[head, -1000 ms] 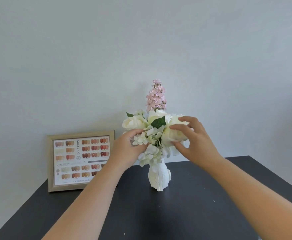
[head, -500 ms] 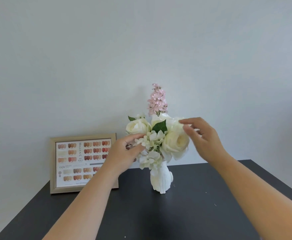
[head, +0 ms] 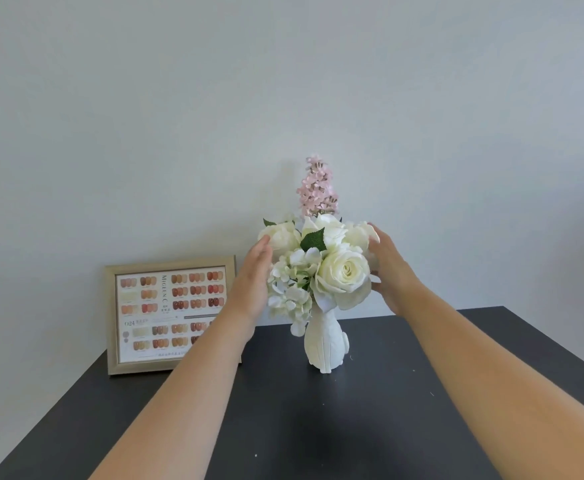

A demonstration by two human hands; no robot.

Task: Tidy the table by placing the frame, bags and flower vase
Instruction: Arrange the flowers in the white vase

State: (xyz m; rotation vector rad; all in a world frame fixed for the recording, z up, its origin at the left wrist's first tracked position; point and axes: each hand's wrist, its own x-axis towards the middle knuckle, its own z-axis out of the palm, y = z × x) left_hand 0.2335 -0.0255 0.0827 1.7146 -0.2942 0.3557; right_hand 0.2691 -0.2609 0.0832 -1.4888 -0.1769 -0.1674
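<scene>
A dark table (head: 318, 427) stands against a plain pale wall (head: 283, 81). On the left side of the table, at the back, a frame (head: 171, 315) leans upright against the wall. Its edge is light wood, and inside is a chart with rows of small nail colours in pink, orange, red and brown. The left arm reaches across the front of the frame and hides its lower right corner. The left hand (head: 252, 282) is flat with its fingers straight, and it presses lightly on the left side of the flowers (head: 318, 268). It is not closed around anything. The flower vase (head: 323, 344) is white and stands upright near the middle of the table, close to the back edge, just to the right of the frame. It holds big white roses, small white blooms, some green leaves and one tall pink spike (head: 318, 188) that sticks up highest. The right hand (head: 389, 268) cups the right side of the bunch, with loose, curved fingers that touch the petals. It is not gripping either. The two hands sit on each side of the flowers, with the bunch between them.
</scene>
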